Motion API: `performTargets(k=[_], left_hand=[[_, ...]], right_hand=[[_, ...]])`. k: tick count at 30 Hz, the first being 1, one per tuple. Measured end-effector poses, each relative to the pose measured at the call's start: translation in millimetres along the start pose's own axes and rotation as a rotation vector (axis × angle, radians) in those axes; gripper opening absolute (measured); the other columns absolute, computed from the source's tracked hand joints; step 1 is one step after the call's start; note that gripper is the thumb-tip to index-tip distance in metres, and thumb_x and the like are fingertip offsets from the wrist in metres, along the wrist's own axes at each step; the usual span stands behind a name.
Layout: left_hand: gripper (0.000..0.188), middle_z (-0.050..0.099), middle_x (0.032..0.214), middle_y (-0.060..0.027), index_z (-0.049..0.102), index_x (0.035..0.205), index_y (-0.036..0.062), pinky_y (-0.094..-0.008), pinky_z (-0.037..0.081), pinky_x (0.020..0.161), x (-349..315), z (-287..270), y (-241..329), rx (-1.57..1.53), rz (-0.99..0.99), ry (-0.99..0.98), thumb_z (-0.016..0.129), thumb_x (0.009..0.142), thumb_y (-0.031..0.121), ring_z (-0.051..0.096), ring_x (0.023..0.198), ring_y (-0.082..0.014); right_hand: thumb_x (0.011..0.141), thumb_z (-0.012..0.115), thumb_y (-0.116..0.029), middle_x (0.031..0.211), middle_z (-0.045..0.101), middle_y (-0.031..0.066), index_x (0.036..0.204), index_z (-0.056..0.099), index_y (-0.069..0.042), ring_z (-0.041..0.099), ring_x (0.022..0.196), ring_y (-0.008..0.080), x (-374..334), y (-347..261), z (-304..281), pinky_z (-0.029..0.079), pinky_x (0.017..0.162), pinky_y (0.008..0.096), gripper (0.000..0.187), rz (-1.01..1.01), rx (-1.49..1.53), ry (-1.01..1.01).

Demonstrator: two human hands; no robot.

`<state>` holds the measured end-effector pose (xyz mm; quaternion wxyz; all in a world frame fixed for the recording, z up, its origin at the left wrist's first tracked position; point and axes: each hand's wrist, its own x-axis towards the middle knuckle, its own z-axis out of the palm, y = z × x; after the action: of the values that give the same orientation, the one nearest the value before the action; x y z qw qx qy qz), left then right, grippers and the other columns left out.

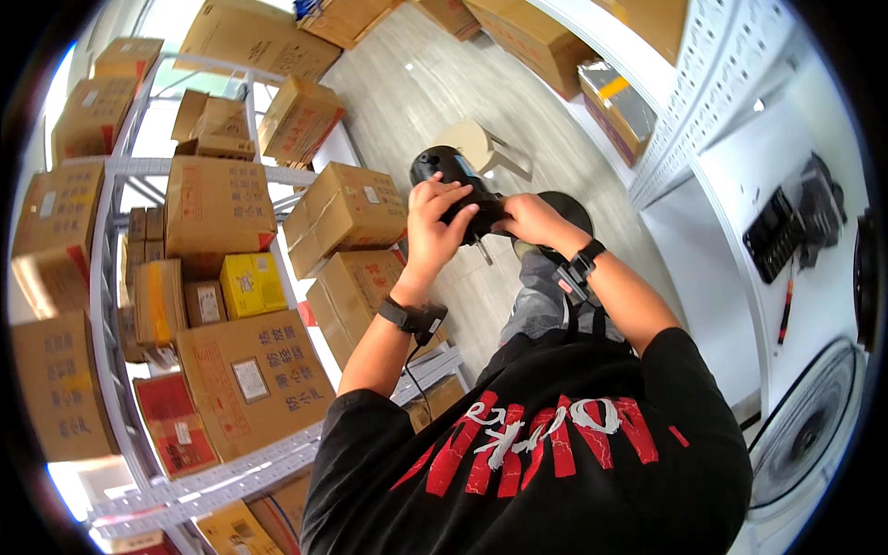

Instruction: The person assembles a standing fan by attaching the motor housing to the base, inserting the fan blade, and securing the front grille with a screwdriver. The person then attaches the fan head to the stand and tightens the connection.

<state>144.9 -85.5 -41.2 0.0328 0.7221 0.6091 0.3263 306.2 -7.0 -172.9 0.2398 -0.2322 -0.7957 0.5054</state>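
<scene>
In front of me is a black cylindrical motor-like housing (449, 165) with a bluish label and a short metal shaft sticking out at its near end. My left hand (437, 220) lies over its near left side, fingers curled across the top and thumb pressed against it. From the right, my right hand (536, 222) closes on the housing's right end; its fingertips are partly hidden. A round black disc (569, 211) shows just beyond my right hand, low near my legs. Both my wrists carry black straps with small devices.
A metal rack (111, 231) stacked with cardboard boxes (222, 203) stands at left. A beige stool (476, 146) is on the floor beyond the housing. White shelving at right bears a black keypad device (775, 236), a screwdriver (786, 305) and a round fan grille (807, 425).
</scene>
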Motion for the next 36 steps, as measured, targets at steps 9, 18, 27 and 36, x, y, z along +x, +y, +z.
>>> performTargets(k=[9,18,27,36], left_hand=[[0.042,0.059,0.117,-0.0097,0.07,0.114,0.0095,-0.0477,0.04,0.103,9,-9,27,0.262,-0.088,-0.277,0.083,0.074,0.017,0.049,0.126,-0.0342],[0.031,0.066,0.121,-0.0159,0.072,0.107,0.0059,-0.0486,0.033,0.113,38,9,2,0.268,0.031,-0.499,0.075,0.082,0.024,0.055,0.121,-0.0383],[0.024,0.071,0.107,-0.0139,0.074,0.097,0.0039,-0.048,0.036,0.112,40,22,2,0.222,0.027,-0.462,0.075,0.081,0.022,0.064,0.106,-0.0329],[0.029,0.064,0.128,-0.0137,0.072,0.108,0.0045,-0.0448,0.036,0.112,30,12,24,0.34,-0.101,-0.463,0.075,0.084,0.021,0.051,0.129,-0.0376]], right_hand=[[0.086,0.069,-0.025,0.087,0.068,0.0193,0.098,0.067,-0.001,0.065,0.084,0.0393,-18,6,-7,0.049,0.073,0.0461,0.026,0.038,0.075,-0.008],[0.092,0.062,-0.02,0.097,0.069,0.0197,0.112,0.067,-0.002,0.066,0.089,0.038,-22,19,13,0.05,0.077,0.0455,0.027,-0.009,0.234,0.152],[0.092,0.062,-0.012,0.095,0.065,0.017,0.112,0.065,0.003,0.064,0.089,0.0358,-22,36,38,0.05,0.078,0.043,0.024,-0.117,0.263,0.295],[0.095,0.064,-0.025,0.102,0.07,0.0156,0.128,0.062,-0.001,0.069,0.093,0.0271,-24,25,5,0.055,0.081,0.0356,0.041,0.085,0.42,0.033]])
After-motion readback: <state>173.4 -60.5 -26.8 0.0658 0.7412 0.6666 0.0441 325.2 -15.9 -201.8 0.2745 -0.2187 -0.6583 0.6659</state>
